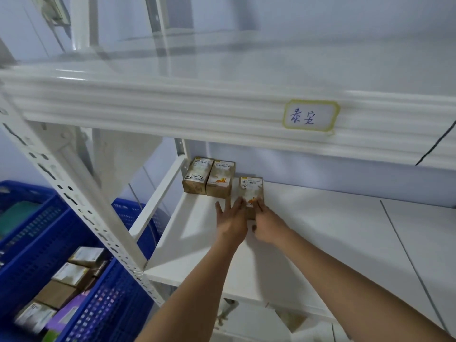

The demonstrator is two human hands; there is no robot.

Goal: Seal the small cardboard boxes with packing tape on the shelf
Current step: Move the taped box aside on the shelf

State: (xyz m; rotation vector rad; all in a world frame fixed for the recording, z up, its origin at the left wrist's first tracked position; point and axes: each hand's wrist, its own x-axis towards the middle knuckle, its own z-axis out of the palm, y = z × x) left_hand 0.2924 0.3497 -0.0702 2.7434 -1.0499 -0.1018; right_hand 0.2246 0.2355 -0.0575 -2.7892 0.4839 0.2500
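Boxes on the white shelf [308, 243]: three small brown cardboard ones, all sitting toward the back-left corner of the lower board. Largest first: white metal rack is filling most of the view, with one handwritten label [310, 115] edged in yellow tape sticking to the upper beam. Two blue plastic crates [118, 292] are standing on the floor to the left of the rack; the near one is holding several more small boxes, count unclear because of blur. Two boxes [208, 177] are standing side by side, touching, at the back. The third box [251, 193] is sitting just right of them and slightly nearer. Each one is showing a white printed label on top and what looks like clear glossy tape over it; the third has an orange mark near its front edge. Left hand [232, 218] is lying flat, fingers spread, fingertips touching the third box's left side. Right hand [267, 224] is curling its fingers against that box's front right edge.
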